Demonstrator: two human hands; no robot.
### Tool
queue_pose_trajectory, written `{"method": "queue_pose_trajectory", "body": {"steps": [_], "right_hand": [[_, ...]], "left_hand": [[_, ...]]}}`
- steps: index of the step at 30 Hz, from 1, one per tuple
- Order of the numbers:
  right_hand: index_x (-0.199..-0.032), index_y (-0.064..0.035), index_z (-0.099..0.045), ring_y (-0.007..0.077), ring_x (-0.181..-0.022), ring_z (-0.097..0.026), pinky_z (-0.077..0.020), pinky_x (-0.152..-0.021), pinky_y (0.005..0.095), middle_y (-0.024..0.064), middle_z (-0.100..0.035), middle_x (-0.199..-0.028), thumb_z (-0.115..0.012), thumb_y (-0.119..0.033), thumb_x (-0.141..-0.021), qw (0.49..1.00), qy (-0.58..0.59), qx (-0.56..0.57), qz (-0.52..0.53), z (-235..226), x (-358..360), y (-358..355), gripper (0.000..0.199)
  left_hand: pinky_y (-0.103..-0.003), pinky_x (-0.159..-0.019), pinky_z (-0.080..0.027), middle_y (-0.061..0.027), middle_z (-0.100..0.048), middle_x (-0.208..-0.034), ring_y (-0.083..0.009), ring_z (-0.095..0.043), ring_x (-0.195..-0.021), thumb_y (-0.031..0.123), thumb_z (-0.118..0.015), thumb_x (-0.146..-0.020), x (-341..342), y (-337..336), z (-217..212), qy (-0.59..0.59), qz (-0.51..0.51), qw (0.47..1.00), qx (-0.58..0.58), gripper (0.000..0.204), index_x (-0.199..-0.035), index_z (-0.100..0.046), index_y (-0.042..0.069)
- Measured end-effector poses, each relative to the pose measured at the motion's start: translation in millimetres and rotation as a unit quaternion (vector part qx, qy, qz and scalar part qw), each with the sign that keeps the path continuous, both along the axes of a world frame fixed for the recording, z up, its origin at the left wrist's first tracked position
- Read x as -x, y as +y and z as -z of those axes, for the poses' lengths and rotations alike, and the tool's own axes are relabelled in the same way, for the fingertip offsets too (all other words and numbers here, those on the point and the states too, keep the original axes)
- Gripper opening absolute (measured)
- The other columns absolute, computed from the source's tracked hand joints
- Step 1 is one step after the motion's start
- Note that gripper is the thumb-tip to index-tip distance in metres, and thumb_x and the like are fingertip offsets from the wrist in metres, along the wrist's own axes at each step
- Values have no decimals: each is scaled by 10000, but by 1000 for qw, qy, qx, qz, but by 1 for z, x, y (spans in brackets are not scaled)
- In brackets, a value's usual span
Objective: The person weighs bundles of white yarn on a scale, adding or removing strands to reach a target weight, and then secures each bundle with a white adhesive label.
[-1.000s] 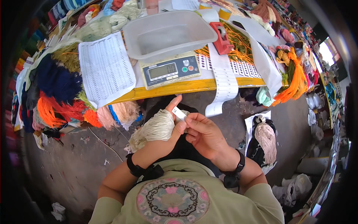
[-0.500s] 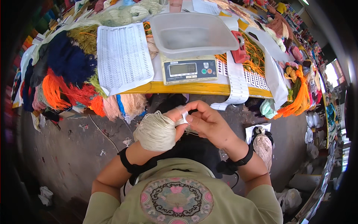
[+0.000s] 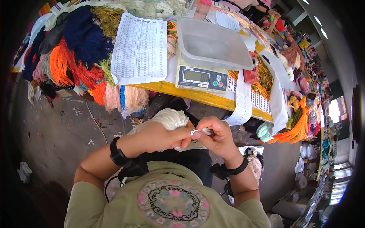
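Recorded one skein of cream yarn (image 3: 170,118), bunched over the lap (image 3: 190,161) on the near side of the table (image 3: 197,95). Lay against the far side of the left hand (image 3: 163,135), gripped by its curled fingers, with pale loops showing beneath the same hand and pale strands reaching into the right hand (image 3: 217,138). Held a small white label (image 3: 194,132) in a narrow pinch of right thumb and forefinger, meeting the left fingertips at its other end. Had both hands nearly touching; could not tell the lie of the hidden fingers. Found the yellow table edge ahead, slanting down to the right, with a gap between it and the hands. Counted along that edge, left to right: orange yarn (image 3: 60,64) hanging down, a printed sheet (image 3: 140,51), a scale (image 3: 201,79) beneath a translucent tray (image 3: 213,47), and a paper strip (image 3: 241,102) drooping over near the right hand. Noted room leftward over grey floor (image 3: 64,129), dotted with scraps; noted narrower room rightward, bounded by a pinkish skein (image 3: 256,167) just beside the right wristband (image 3: 240,168)
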State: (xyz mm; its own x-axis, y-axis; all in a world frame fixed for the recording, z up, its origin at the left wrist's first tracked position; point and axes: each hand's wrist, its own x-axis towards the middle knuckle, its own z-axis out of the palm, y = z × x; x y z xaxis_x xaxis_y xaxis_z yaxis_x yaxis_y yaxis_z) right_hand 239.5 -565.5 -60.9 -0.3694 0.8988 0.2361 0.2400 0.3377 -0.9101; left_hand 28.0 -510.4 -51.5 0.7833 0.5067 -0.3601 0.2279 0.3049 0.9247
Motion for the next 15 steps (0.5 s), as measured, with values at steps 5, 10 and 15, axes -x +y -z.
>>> {"method": "queue_pose_trajectory", "body": {"steps": [5,10,15], "right_hand": [[-1014,-52,-524,47,-700,-540,-427,-596,212,17,-630,-843,-670,-4,-858,994,53,29,94,10,4,-7,219],[-1112,-48,-504,33,-760,-535,-426,-654,202,16,-625,-855,-658,3,-862,989,82,39,114,3,19,-13,298],[-1114,-45,-586,22,-818,-544,-443,-731,193,-27,-634,-888,-686,-51,-864,983,-13,178,30,-10,-25,-21,269]], "left_hand": [[-286,-580,-438,-33,-638,-732,-121,-557,-627,168,-576,-925,-2,-16,-3,-89,-88,966,-227,129,-955,-604,46],[-351,-686,-485,-78,-650,-808,-215,-627,-739,184,-649,-882,-4,-11,25,-84,-160,909,-375,140,-948,-629,62],[-313,-704,-477,-56,-652,-846,-174,-608,-770,131,-690,-855,33,4,3,-96,-161,889,-418,107,-924,-651,58]]}}
